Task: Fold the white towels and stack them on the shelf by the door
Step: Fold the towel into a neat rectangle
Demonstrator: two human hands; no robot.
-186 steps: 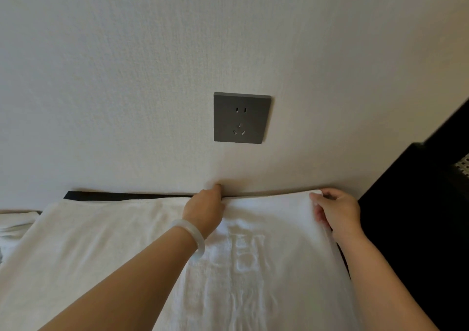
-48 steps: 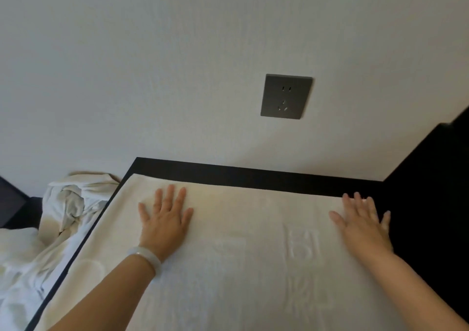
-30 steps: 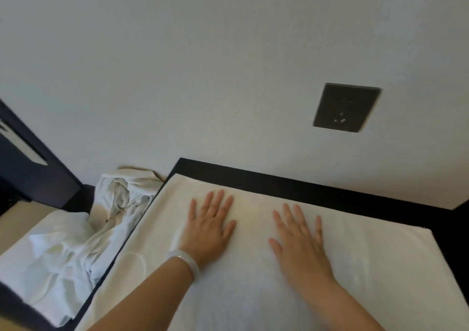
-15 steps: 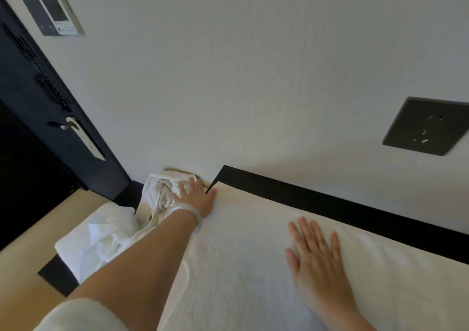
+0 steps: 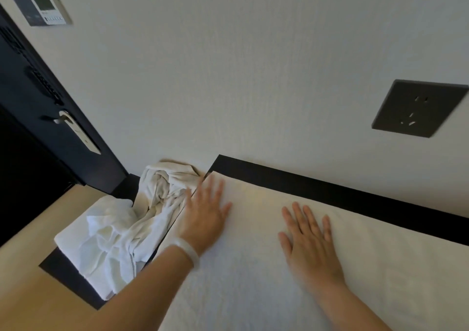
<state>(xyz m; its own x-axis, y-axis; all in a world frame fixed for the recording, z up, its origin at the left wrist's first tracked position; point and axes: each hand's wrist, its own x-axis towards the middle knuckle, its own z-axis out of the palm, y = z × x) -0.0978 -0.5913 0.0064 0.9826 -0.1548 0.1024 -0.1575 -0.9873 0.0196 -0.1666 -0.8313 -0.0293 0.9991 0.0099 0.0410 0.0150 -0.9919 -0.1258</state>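
On the wide white terry towel [image 5: 253, 292], pressing palm-down with the left grip [image 5: 205, 216], released and holding nothing, fingers straight and spread near the cloth's far left corner; pressing likewise with the right grip [image 5: 309, 242], released too, flat on the same cloth a little to the right; a pale smooth bangle [image 5: 189, 252] round the left wrist. Spread over the matte black desk [image 5: 330, 193], leaving a dark strip bare along the wall; fine looped nap, thick and soft-looking; number of layers, cannot tell. Judged as the smoothing step ahead of a fold; nothing seen stacked yet. Next, probably: pinch the two far corners, lift evenly, carry them over to the near edge, then press the crease flat; calls for matched edges, since heavy pile drags and skews easily. Just beside the desk's left edge, a crumpled heap of thinner white cloths [image 5: 121, 234], twisted and limp, on a low black ledge [image 5: 66, 277] above pale wood floor [image 5: 25, 300]; possibly the shelf meant, cannot tell. Beyond, a dark door [image 5: 33, 97] with a silver lever handle [image 5: 76, 132]; on the textured off-white wall [image 5: 228, 64], a square dark-grey socket [image 5: 418, 107] and a small control panel [image 5: 38, 0].
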